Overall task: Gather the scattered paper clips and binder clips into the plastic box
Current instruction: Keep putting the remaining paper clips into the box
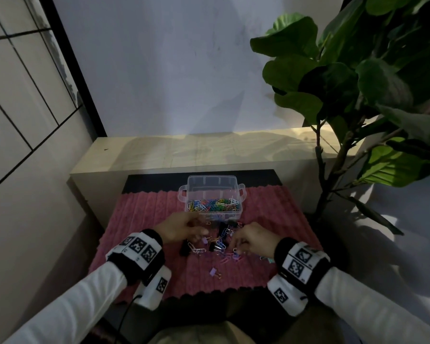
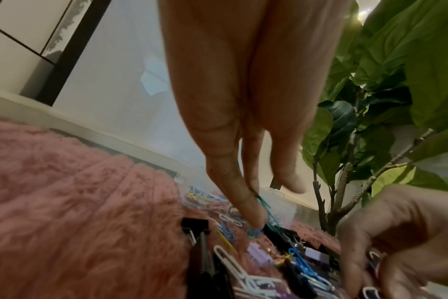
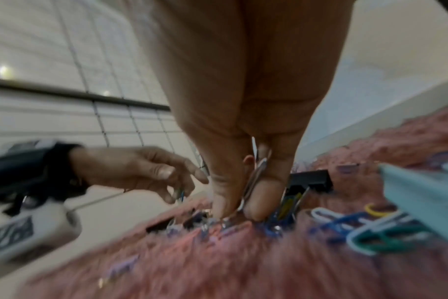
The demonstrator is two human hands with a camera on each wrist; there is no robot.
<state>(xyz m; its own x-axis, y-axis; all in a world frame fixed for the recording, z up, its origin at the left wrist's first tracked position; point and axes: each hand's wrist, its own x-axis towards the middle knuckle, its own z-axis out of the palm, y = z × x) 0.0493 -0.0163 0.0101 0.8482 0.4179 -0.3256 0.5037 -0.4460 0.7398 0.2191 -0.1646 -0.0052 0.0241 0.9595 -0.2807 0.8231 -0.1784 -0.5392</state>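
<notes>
A clear plastic box (image 1: 212,192) stands at the far side of the pink fluffy mat (image 1: 147,219), with several coloured paper clips (image 1: 214,204) in it. A pile of loose paper clips and binder clips (image 1: 219,244) lies just in front of it, between my hands. My left hand (image 1: 199,232) hovers over the pile's left side; its fingertips (image 2: 256,218) pinch green paper clips (image 2: 267,215). Down in the pile, my right hand (image 1: 235,244) pinches the silver handle of a binder clip (image 3: 255,180) between thumb and finger.
A purple binder clip (image 1: 212,271) lies alone nearer me, and black binder clips (image 1: 184,248) lie at the pile's left. A pale blue clip (image 3: 422,194) sits beside my right hand. A leafy plant (image 1: 358,95) stands at the right. A low wooden ledge (image 1: 209,150) runs behind the mat.
</notes>
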